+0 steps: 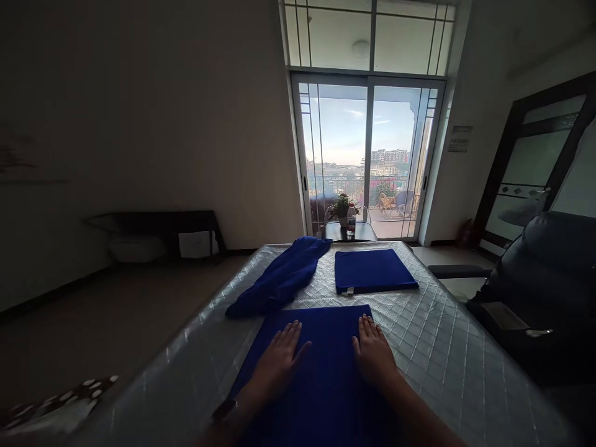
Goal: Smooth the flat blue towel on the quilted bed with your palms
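Note:
A blue cloth [321, 372] lies spread flat in front of me on a padded, quilted silver surface [447, 341]. My left hand [280, 357] rests flat on the cloth's left part, its fingers stretched out and the thumb apart. On the right edge of the same cloth lies my right hand [372, 349], palm down with straight fingers. Beyond them, a folded blue cloth [375, 270] with a small white tag sits at the far right. A crumpled blue cloth [284, 276] lies at the far left, close to the spread one's top edge.
Past the far edge stands a small dark table [330, 233] with a potted plant [342, 206] and a bottle [351, 220], before glass sliding doors [335, 143]. A black chair [535, 279] is at the right. A dark low piece of furniture [162, 226] stands by the left wall.

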Tool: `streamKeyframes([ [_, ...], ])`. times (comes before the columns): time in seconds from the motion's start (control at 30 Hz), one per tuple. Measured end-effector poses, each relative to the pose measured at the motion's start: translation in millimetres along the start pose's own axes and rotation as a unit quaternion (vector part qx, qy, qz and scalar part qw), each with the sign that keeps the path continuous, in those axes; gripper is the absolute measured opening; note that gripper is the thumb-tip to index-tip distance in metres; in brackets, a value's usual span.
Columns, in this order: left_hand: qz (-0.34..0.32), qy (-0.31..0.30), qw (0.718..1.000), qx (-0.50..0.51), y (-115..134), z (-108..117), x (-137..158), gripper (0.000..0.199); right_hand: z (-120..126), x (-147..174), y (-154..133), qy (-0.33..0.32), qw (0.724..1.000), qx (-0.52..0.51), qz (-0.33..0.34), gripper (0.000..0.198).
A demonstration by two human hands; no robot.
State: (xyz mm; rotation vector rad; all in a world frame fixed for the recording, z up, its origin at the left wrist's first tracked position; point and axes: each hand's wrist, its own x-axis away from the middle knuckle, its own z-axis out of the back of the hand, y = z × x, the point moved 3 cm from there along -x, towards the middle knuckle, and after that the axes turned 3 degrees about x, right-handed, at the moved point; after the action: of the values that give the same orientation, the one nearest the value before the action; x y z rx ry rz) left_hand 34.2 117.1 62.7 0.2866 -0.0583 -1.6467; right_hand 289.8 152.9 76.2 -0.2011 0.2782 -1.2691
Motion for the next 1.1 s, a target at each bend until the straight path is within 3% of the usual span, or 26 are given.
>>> streamKeyframes([
  [0.1,0.035,0.016,0.999,-0.006,-30.7,4.7,13.1,0.073,-1.3,-0.1,0.1,0.003,1.000,0.012,0.001,0.066],
  [0.2,0.047,0.019,0.999,0.002,-40.7,6.0,19.6,0.077,-1.5,-0.4,-0.2,0.007,1.000,0.024,0.003,0.066],
  [0.4,0.050,0.003,0.998,0.035,-36.3,8.7,19.2,0.087,-2.3,-2.0,-0.4,0.010,0.998,0.056,0.005,0.066],
  [0.73,0.046,0.011,0.998,0.042,-34.0,12.8,22.1,0.088,4.4,-2.3,-6.8,-0.020,0.995,0.096,0.005,0.066],
  [1.1,0.041,0.022,0.997,0.059,-34.9,11.8,22.4,0.087,6.3,35.9,-9.6,-0.030,0.999,0.028,-0.007,0.071],
])
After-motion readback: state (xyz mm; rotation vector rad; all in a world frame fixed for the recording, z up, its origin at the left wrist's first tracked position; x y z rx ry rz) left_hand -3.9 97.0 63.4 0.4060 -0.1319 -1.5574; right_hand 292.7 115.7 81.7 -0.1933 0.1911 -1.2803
